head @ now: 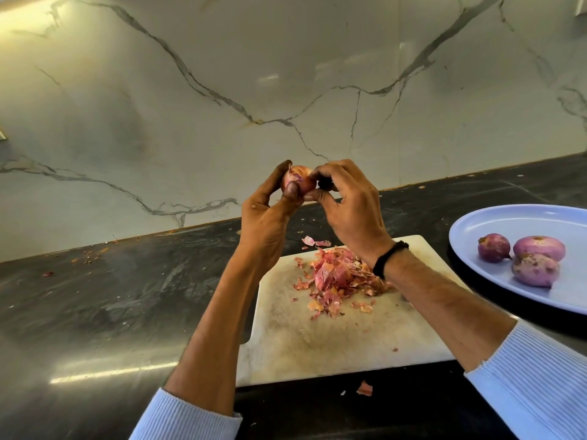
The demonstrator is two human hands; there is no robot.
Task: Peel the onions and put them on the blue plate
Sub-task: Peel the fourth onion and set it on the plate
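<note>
— While peeling above the cutting board (317, 344): gripping the onion (301, 181) in the curled left hand (270, 217), pinching its skin (294, 176) with the right hand (349, 204).
— Three peeled onions (536, 249) on the blue plate (495, 223) already. Next, likely: tug skin free, rotate.

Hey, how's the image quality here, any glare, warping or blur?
Head view: a bright glare streak lies on the dark counter at lower left; warm yellow light tints the wall at top left; the wide-angle lens bows the counter's back edge; the onion, left hand and right hand look sharp.
</note>
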